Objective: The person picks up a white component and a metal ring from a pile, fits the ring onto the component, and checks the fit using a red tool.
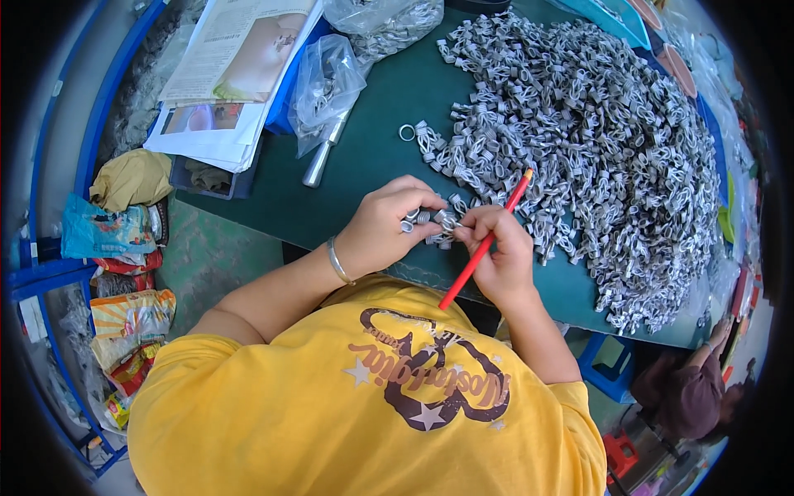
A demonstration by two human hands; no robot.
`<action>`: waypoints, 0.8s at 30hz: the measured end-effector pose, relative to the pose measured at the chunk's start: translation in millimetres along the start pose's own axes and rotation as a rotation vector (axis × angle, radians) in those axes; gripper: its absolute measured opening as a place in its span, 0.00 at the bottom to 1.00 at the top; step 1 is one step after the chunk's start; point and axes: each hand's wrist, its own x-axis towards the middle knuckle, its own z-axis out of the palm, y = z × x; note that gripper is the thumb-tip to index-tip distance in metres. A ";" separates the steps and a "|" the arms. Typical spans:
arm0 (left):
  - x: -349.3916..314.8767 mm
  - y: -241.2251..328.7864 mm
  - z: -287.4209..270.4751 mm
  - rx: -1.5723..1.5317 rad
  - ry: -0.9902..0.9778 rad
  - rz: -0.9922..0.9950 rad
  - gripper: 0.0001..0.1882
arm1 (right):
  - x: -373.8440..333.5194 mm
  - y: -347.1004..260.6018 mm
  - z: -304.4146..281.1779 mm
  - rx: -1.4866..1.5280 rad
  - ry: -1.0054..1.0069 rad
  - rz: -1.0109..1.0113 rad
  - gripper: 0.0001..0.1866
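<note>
My left hand [382, 221] is closed around a few small grey metal looped pieces [416, 218] near the table's front edge. Beside it, my right hand [503, 258] pinches at another of these pieces [447, 220] with thumb and forefinger, so both hands nearly meet. A slim red stick [468, 277] with a yellowish upper tip is also gripped in my right hand, slanting across the fingers. Just beyond the hands spreads a large heap of the same metal pieces [587, 140]. One plain ring [406, 132] lies apart at its left side.
On the green table [385, 99] lie a metal-handled tool [318, 165], a clear plastic bag [324, 87] and papers [236, 58] over a blue bin. A turquoise tray [616, 21] stands at the back. Colourful packets [128, 322] hang left; another person [691, 393] sits right, near a blue stool [608, 364].
</note>
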 end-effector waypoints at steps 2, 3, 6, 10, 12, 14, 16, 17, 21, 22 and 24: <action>0.3 6.9 -4.8 -0.256 -0.074 -0.072 0.15 | -1.6 -0.3 -2.1 0.262 0.014 0.139 0.15; 1.0 9.0 -6.4 -0.259 -0.081 -0.072 0.15 | -1.7 -2.5 -3.3 0.349 0.018 0.206 0.14; 1.8 12.7 -8.5 -0.390 -0.063 -0.101 0.13 | -2.9 -5.7 -7.8 0.448 -0.031 0.264 0.13; 0.9 13.3 -8.5 -0.431 -0.091 -0.114 0.12 | -3.3 -16.4 -11.6 0.743 -0.023 0.474 0.11; -0.1 14.6 -9.1 -0.463 -0.068 -0.114 0.12 | -4.5 -15.8 -11.3 0.852 -0.001 0.542 0.10; 0.1 15.0 -7.8 -0.434 -0.051 -0.067 0.12 | -9.1 -10.6 -5.8 0.867 0.024 0.461 0.10; 1.6 16.0 -7.6 -0.356 -0.028 0.048 0.12 | -13.1 -2.7 1.1 0.839 0.068 0.280 0.12; 1.9 16.9 -7.8 -0.358 -0.029 0.043 0.12 | -13.9 -0.4 2.0 0.840 0.067 0.285 0.12; -0.7 16.4 -7.0 -0.354 -0.020 0.079 0.13 | -16.0 -2.0 2.8 0.337 0.165 -0.023 0.18; -1.5 16.5 -6.4 -0.385 -0.012 0.028 0.13 | -15.0 -6.1 2.4 0.294 0.224 -0.047 0.19; -3.3 15.6 -5.1 -0.417 -0.004 -0.024 0.13 | -15.5 -7.3 5.0 0.276 0.323 -0.086 0.23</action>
